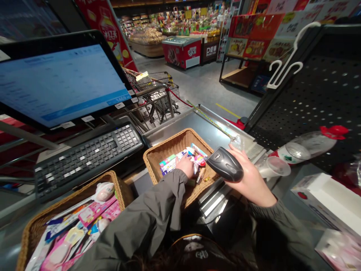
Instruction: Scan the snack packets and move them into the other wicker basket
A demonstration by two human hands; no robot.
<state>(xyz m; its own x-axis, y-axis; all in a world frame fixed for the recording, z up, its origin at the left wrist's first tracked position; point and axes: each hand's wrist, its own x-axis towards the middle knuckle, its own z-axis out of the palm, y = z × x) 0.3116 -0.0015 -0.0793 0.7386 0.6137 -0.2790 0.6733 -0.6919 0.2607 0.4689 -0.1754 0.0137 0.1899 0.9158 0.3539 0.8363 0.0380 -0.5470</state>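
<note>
**Inspector:** Right hand (249, 180), state?

**Assistant:** Closed around the handle of a black barcode scanner (225, 164). The fingers wrap the grip firmly, and the scanner is held up above the edge of the near wicker basket (172, 146), just beside the other hand.

**Inspector:** Left hand (184, 166)?

**Assistant:** Palm down, inside that basket, on top of small colourful packets (176, 162). The fingertips are hidden among the goods, so I cannot tell whether it is pinching anything.

**Inspector:** Location of the goods?

**Assistant:** The packets lie loose in the near basket, which stands on the steel counter (180, 128). A second wicker basket (84, 197), holding pink packages (93, 212), sits closer to the left, below the keyboard (90, 158).

**Inspector:** Surroundings?

**Assistant:** A lit monitor (62, 84) stands above the keyboard. A clear plastic cup (275, 167) lies on its side to the right of the scanner, near a black perforated panel (318, 101). A shopping cart (158, 94) stands beyond the counter.

**Inspector:** Noted.
</note>
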